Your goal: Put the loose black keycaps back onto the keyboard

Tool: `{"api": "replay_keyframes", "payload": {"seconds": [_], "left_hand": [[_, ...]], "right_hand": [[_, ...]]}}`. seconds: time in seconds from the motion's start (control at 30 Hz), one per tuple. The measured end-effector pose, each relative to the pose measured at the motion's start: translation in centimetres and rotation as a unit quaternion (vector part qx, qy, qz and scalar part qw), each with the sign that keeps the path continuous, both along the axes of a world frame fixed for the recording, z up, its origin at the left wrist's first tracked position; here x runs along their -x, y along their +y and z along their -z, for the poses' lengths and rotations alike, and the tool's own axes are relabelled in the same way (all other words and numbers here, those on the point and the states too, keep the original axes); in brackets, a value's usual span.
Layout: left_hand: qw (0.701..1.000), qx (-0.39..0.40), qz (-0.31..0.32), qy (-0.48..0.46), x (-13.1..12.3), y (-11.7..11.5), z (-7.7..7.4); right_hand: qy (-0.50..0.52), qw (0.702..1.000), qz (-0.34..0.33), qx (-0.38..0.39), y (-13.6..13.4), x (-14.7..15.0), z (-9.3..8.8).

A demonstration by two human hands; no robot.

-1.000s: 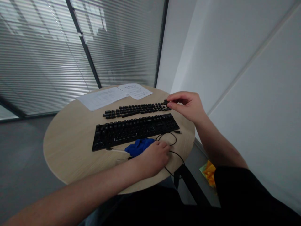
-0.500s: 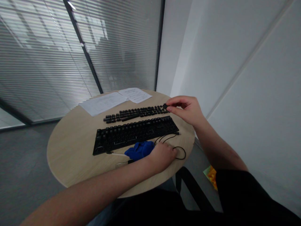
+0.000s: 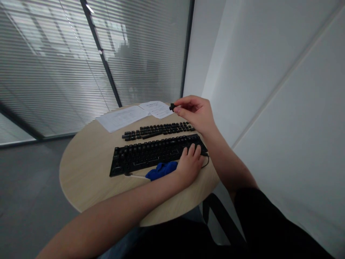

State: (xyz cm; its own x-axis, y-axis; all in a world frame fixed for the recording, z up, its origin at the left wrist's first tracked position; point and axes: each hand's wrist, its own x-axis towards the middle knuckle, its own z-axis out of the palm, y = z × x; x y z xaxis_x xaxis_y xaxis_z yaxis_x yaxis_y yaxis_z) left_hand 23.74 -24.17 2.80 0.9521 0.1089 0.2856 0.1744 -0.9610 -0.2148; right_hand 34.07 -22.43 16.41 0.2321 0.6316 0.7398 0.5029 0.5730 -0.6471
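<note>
A black keyboard [image 3: 142, 158] lies on the round table; its back row carries keycaps, while much of the rest looks bare. My left hand [image 3: 190, 166] rests palm-down at its right end, fingers spread over the front edge and holding nothing. Raised above the far right of the table, my right hand [image 3: 198, 110] pinches a small black keycap [image 3: 172, 107] between thumb and fingertips. Behind the keyboard, loose black keycaps [image 3: 161, 130] lie in rows, their right end partly covered by my right hand. A crumpled blue cloth [image 3: 161, 170] sits beside my left wrist.
Printed sheets of paper [image 3: 124, 118] lie at the table's far edge. A thin white stick with a dark tip [image 3: 138, 176] pokes out from the cloth. Part of a black cable [image 3: 207, 162] curls by my left hand. A chair armrest [image 3: 223, 216] stands below the table edge.
My right hand has lifted up and left from the keycap rows, carrying the keycap. My left hand has moved from the cable forward onto the keyboard's right end, its fingers now spread.
</note>
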Motion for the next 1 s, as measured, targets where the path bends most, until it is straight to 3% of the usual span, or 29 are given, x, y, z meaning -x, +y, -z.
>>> {"api": "replay_keyframes", "payload": {"seconds": [0.1,0.2,0.63,1.0], "left_hand": [[0.998,0.041,0.002,0.048,0.1,0.2,-0.2],[0.995,0.034,0.051,0.075,0.2,-0.1,-0.1],[0.985,0.007,0.160,0.065,1.4,-0.8,1.1],[0.987,0.073,0.134,0.057,2.7,-1.7,1.6]], "right_hand": [[0.007,1.000,0.002,-0.004,0.6,-0.3,-0.1],[0.015,1.000,0.015,-0.012,0.6,-0.8,-0.1],[0.043,0.996,0.068,-0.029,0.9,-2.7,1.7],[0.047,0.996,0.068,-0.043,-0.3,-4.9,2.4]]}}
